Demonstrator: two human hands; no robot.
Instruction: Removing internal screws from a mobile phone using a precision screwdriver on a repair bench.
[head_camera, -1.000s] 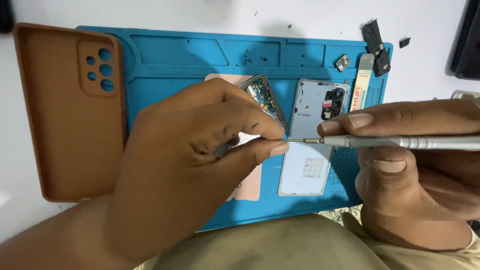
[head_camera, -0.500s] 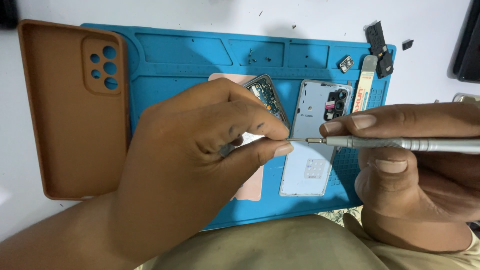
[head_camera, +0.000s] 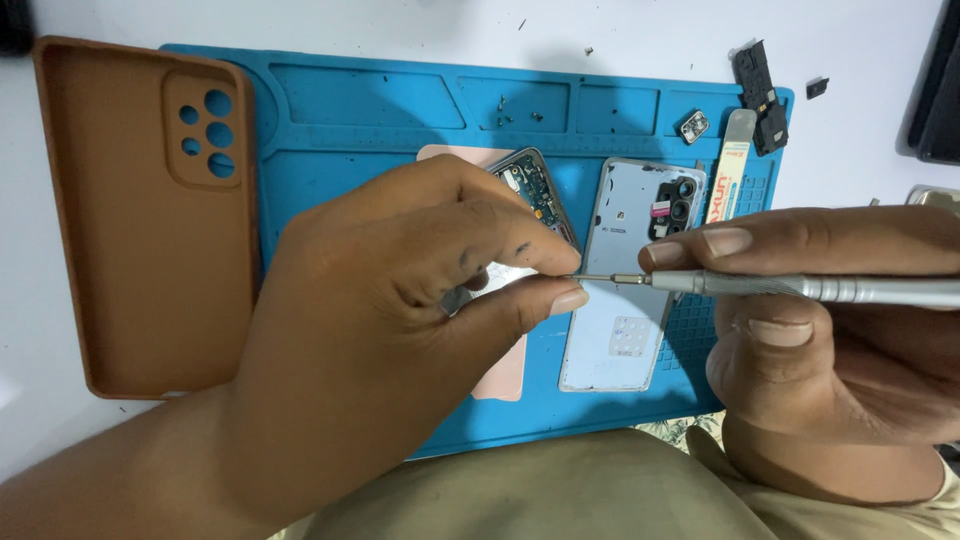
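Since the earlier frame, the left hand (head_camera: 400, 330) has closed its pinch: thumb and forefinger (head_camera: 530, 250) are now pressed together on the tip of the screwdriver (head_camera: 800, 288). Right hand (head_camera: 830, 330) grips the shaft between thumb and forefinger, shaft level and pointing left. Behind the pinching fingers lies the opened phone (head_camera: 535, 195), partly hidden; just right of them lies the pale back cover (head_camera: 625, 330). Blue mat (head_camera: 380, 110) stays bare above the fingers. Brown case (head_camera: 140, 220) lies well left, at the mat's edge.
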